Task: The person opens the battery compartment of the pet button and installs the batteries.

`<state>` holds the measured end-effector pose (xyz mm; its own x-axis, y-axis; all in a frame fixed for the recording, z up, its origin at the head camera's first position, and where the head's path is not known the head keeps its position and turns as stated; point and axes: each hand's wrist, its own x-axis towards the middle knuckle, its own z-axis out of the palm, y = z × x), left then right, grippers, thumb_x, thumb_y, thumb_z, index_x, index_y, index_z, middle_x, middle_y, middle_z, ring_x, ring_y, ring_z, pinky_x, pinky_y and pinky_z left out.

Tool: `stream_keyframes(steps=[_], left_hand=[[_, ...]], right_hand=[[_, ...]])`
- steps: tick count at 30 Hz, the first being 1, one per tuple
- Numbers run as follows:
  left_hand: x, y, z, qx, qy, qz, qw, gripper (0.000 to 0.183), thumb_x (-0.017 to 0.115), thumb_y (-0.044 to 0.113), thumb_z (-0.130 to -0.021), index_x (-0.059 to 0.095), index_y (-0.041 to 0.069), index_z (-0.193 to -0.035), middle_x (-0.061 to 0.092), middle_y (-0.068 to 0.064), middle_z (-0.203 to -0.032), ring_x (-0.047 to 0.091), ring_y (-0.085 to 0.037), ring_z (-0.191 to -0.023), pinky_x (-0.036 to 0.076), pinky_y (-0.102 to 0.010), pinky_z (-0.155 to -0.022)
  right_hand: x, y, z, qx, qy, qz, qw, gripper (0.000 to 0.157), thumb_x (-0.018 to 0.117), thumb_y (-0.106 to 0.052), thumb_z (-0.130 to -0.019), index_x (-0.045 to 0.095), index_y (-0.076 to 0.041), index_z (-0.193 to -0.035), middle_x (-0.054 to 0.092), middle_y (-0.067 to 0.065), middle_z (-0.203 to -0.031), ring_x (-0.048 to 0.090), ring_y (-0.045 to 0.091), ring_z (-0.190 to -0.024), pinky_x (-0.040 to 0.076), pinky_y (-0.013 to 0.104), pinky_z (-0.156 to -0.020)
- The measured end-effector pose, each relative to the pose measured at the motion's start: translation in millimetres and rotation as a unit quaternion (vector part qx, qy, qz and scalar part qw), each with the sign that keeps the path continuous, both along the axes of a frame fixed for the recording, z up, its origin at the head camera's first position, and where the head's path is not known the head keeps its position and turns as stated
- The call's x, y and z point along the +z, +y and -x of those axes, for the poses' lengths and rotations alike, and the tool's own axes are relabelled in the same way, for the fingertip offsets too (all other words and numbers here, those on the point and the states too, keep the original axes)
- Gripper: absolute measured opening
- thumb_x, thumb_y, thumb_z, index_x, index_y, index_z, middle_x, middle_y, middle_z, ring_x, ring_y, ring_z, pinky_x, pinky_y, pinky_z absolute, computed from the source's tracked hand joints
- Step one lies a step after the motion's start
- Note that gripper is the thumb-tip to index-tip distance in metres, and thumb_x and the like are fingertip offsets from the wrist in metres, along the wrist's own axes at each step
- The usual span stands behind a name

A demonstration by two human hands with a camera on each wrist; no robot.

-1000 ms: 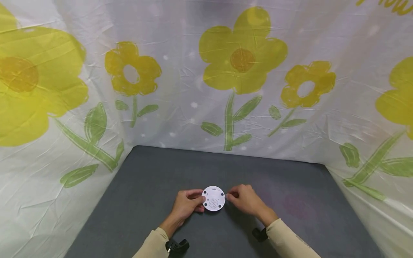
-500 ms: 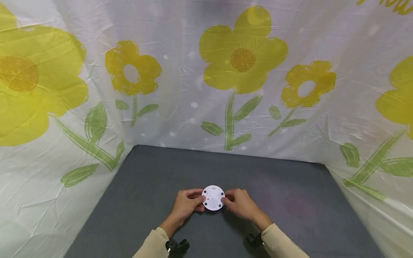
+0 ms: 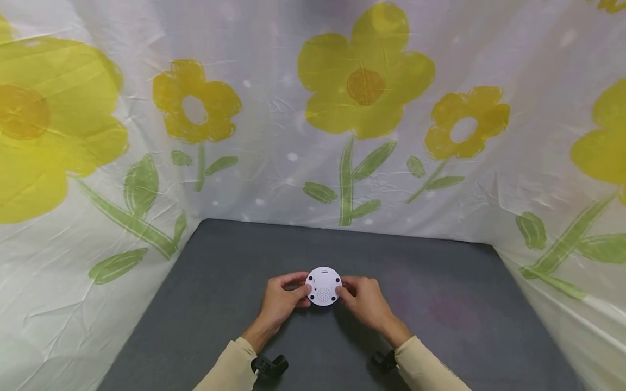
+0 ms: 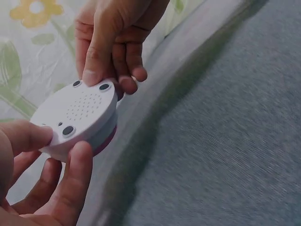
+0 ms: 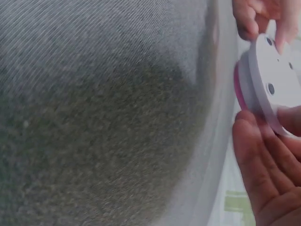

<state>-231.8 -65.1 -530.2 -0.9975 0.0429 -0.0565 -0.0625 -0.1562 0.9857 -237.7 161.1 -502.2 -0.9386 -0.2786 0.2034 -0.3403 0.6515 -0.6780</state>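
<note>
A round white device [image 3: 323,293] is held over the table, its flat face turned up toward the head camera. That face carries a patch of small speaker holes and several dark round pads. The left wrist view shows the device [image 4: 82,110] has a grey side band and a pink rim underneath. My left hand [image 3: 281,298] grips its left edge, thumb on the white face and fingers below. On the opposite edge my right hand [image 3: 367,301] pinches it the same way, thumb on top. The device's underside is hidden.
A dark grey table [image 3: 235,255] spreads beneath the hands. White cloth [image 3: 274,108] printed with yellow flowers hangs behind it and along both sides. Black straps with small mounts [image 3: 269,366] sit at both wrists, below beige sleeves [image 3: 227,366].
My right hand came in from just beside the device and took hold of its right edge. Both hands and the device have since shifted slightly up in the head view.
</note>
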Motion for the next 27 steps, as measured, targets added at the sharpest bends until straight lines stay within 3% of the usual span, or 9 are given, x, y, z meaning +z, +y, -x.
stream_keyframes(steps=[7,14,22,27], left_hand=[[14.0,2,2.3,0.033,0.013,-0.023,0.9991,0.028,0.079,0.015,-0.088,0.073,0.003,-0.112,0.069,-0.019,-0.107,0.074,-0.030,-0.076,0.064,-0.047,-0.072],[23.7,4,3.4,0.064,0.008,-0.061,0.9961,0.033,0.079,0.023,-0.088,0.072,-0.002,-0.108,0.073,-0.019,-0.099,0.075,-0.033,-0.078,0.063,-0.048,-0.074],[27.7,-1,0.2,0.026,0.007,-0.049,0.9984,0.033,0.082,0.021,-0.084,0.072,0.000,-0.107,0.072,-0.019,-0.103,0.075,-0.033,-0.089,0.061,-0.047,-0.083],[28.2,-4,0.5,0.010,0.020,-0.024,0.9995,0.031,0.082,0.020,-0.085,0.073,0.001,-0.108,0.073,-0.017,-0.104,0.073,-0.034,-0.094,0.061,-0.045,-0.085]], right_hand=[[8.9,-8,0.9,-0.040,0.015,0.087,0.995,0.021,0.072,-0.013,-0.093,0.075,-0.012,-0.113,0.075,-0.002,-0.083,0.070,0.013,-0.060,0.057,0.022,-0.050],[14.1,-12,-3.3,-0.056,0.050,0.140,0.987,0.022,0.071,-0.020,-0.095,0.075,-0.014,-0.116,0.078,0.003,-0.097,0.076,0.021,-0.074,0.060,0.018,-0.061],[13.6,-13,-5.3,-0.099,0.015,0.221,0.970,0.019,0.067,-0.034,-0.097,0.075,-0.016,-0.099,0.076,0.006,-0.086,0.075,0.021,-0.071,0.062,0.025,-0.065],[13.1,-10,-5.2,-0.098,-0.009,0.222,0.970,0.019,0.075,-0.036,-0.091,0.073,-0.018,-0.095,0.076,0.002,-0.088,0.076,0.017,-0.075,0.062,0.024,-0.069]])
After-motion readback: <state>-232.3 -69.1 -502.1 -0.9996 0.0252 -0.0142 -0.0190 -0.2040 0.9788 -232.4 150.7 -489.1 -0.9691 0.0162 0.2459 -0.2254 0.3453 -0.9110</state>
